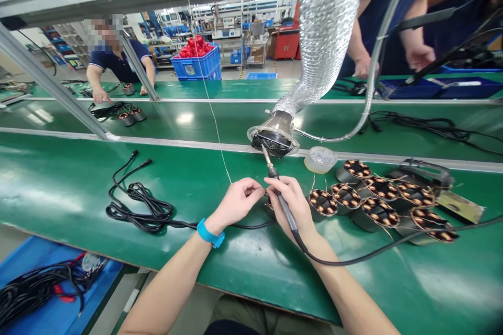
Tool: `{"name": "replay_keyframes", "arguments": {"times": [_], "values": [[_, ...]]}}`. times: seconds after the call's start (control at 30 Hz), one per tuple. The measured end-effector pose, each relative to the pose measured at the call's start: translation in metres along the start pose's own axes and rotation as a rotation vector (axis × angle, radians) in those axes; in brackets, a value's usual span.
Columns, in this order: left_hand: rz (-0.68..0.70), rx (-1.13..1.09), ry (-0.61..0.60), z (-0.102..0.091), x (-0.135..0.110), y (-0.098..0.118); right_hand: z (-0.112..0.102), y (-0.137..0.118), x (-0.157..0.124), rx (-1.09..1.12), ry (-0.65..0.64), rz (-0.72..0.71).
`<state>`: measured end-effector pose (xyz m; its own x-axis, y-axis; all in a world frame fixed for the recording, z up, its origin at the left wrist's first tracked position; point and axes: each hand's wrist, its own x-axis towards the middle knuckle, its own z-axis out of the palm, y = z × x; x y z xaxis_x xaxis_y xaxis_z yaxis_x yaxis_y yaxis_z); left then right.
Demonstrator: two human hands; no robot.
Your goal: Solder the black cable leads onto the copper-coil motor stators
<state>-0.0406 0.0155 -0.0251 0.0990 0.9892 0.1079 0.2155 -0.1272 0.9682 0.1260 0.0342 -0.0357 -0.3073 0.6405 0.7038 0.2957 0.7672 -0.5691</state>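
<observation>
My right hand (293, 203) grips a soldering iron (277, 188) like a pen, with its tip pointing up toward the fume extractor nozzle (274, 136). My left hand (238, 200), with a blue wristband, pinches a thin wire together with the end of a black cable (141, 208) that lies coiled on the green bench (78, 188). Both hands meet over a partly hidden motor stator. A thin solder wire (204, 84) runs down from above to my fingers.
Several copper-wound stators (377, 196) lie in a group right of my hands, beside a tape roll (320, 159). A silver flexible duct (326, 36) hangs overhead. Co-workers stand across the conveyor (220, 120). Blue bins (51, 293) of cables sit below left.
</observation>
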Motion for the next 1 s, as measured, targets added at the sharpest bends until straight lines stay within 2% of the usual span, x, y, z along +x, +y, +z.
{"name": "replay_keyframes", "arguments": {"times": [0.23,0.43,0.6,0.77,1.0], "values": [[-0.193,-0.202,-0.025,-0.001,0.003,0.000,-0.001,0.003,-0.003,-0.038,-0.010,-0.027],[-0.317,-0.217,0.019,-0.003,0.007,-0.010,-0.005,0.000,-0.001,0.029,-0.017,0.143],[-0.326,-0.230,0.016,-0.003,0.008,-0.012,-0.006,0.003,0.001,0.051,-0.013,0.201],[-0.321,-0.228,-0.012,-0.002,0.005,-0.011,-0.004,0.004,0.001,0.019,0.047,0.238],[-0.317,-0.229,-0.035,-0.002,0.004,-0.009,-0.003,0.001,-0.001,0.017,0.077,0.246]]}}
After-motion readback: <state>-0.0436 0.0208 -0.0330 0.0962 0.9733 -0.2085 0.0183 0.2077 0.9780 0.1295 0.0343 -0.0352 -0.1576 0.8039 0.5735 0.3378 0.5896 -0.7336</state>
